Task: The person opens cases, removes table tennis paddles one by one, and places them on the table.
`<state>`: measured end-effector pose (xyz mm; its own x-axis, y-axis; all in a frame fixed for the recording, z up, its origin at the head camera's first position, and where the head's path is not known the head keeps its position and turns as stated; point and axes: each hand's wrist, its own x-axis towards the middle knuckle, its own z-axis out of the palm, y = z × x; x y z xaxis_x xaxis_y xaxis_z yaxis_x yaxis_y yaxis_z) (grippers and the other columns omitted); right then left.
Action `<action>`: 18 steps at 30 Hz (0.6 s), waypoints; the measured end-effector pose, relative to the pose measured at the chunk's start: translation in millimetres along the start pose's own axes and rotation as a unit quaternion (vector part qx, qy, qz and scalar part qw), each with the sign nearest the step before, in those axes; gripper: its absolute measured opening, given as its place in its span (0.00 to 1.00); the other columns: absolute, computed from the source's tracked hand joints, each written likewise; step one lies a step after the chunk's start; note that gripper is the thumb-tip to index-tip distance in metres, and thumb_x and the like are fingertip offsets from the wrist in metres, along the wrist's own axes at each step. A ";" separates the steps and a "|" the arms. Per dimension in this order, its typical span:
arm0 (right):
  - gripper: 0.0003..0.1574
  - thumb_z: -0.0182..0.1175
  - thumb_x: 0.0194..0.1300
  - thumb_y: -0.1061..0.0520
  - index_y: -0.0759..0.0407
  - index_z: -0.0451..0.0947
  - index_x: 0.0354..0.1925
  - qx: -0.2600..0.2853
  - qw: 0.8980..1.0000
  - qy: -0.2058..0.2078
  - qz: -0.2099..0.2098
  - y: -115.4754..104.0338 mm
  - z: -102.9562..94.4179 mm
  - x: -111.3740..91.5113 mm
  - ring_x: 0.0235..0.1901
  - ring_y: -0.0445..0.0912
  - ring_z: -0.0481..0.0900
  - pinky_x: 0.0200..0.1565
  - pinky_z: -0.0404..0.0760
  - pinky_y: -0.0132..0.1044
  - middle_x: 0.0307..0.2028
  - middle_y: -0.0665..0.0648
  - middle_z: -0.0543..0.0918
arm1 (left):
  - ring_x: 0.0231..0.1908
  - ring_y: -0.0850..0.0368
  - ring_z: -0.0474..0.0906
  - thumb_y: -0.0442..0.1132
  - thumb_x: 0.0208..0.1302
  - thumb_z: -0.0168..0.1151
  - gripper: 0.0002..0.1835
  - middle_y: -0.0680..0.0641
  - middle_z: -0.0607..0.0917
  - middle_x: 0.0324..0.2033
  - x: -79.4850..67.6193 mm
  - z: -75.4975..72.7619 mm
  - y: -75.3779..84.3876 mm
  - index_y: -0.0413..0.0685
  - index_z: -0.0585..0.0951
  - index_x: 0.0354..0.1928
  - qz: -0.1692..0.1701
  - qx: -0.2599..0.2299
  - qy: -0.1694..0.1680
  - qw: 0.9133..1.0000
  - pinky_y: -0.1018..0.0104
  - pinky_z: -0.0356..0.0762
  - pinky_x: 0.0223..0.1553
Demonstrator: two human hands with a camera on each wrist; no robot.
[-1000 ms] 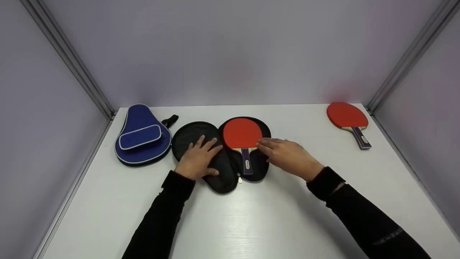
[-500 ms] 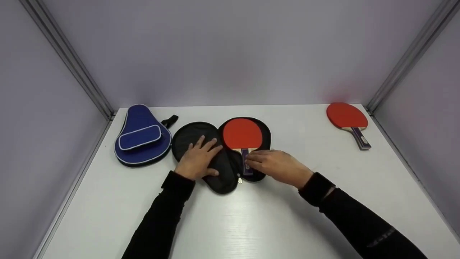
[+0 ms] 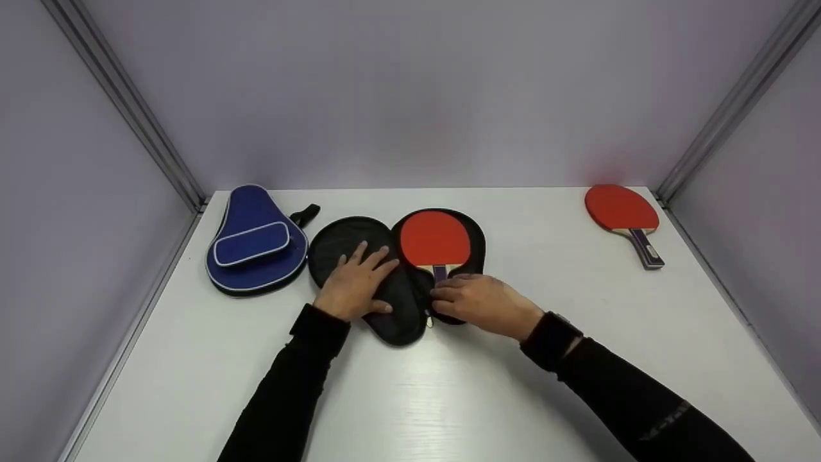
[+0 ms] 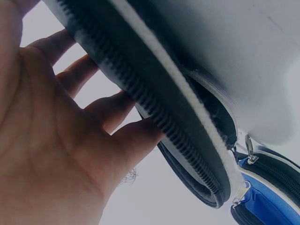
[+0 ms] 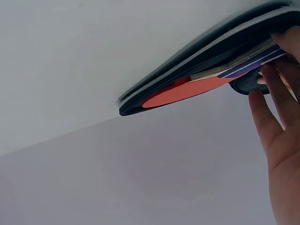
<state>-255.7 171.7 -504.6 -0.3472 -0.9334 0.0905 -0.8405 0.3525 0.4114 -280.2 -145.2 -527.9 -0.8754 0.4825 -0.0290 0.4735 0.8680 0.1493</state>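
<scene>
My left hand (image 3: 353, 282) rests with spread fingers on the black cover (image 3: 401, 327) of an unzipped paddle case. In the left wrist view its fingertips touch the cover beside the toothed zipper edge (image 4: 164, 119). The case's other half (image 3: 478, 256) lies flat on the right, joined to the cover. Inside it sits a red table tennis paddle (image 3: 435, 237), its purple handle toward me. My right hand (image 3: 484, 305) lies over that handle, hiding its lower end. In the right wrist view, fairly straight fingers touch the handle (image 5: 248, 65), with the thumb at its side.
A blue paddle case (image 3: 250, 276) with a small pocket and black strap lies left on the white table (image 3: 410, 398). Another red paddle (image 3: 619, 208) lies at the back right. Grey walls (image 3: 410, 96) enclose the table's back and sides.
My right hand has slid down and left from the edge of the paddle's red blade onto its handle. My left hand, the case and both paddles have stayed put.
</scene>
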 end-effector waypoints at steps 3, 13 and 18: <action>0.19 0.77 0.78 0.60 0.44 0.92 0.62 -0.019 1.000 0.008 -0.010 0.6 0.5 2.5 0.65 0.44 0.94 0.67 0.94 0.40 0.63 0.47 0.97 | 0.93 0.24 0.56 0.67 0.70 0.82 0.55 0.41 0.65 0.94 3.6 8.8 -6.1 0.59 0.70 0.92 0.003 0.011 0.007 1.000 0.15 0.69 0.83; 0.18 0.76 0.79 0.58 0.44 0.92 0.63 -0.058 0.997 0.011 -0.040 7.2 -1.7 6.4 0.65 0.42 0.94 0.66 0.94 0.37 0.63 0.46 0.97 | 0.91 0.21 0.58 0.61 0.70 0.84 0.53 0.39 0.67 0.92 0.5 -6.8 2.9 0.54 0.72 0.91 -0.001 0.000 -0.011 1.000 0.15 0.69 0.83; 0.15 0.75 0.81 0.58 0.48 0.91 0.62 -0.062 0.997 0.029 -0.042 11.6 -4.5 6.2 0.64 0.44 0.94 0.64 0.95 0.37 0.62 0.48 0.97 | 0.92 0.21 0.57 0.59 0.75 0.81 0.50 0.37 0.67 0.92 -9.2 -24.7 15.1 0.51 0.72 0.91 -0.003 -0.007 -0.021 1.000 0.16 0.69 0.84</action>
<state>-265.7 169.6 -495.1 -0.2489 -0.9631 0.1020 -0.8063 0.2644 0.5291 -267.4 -139.5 -500.9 -0.8731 0.4824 -0.0711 0.4669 0.8691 0.1632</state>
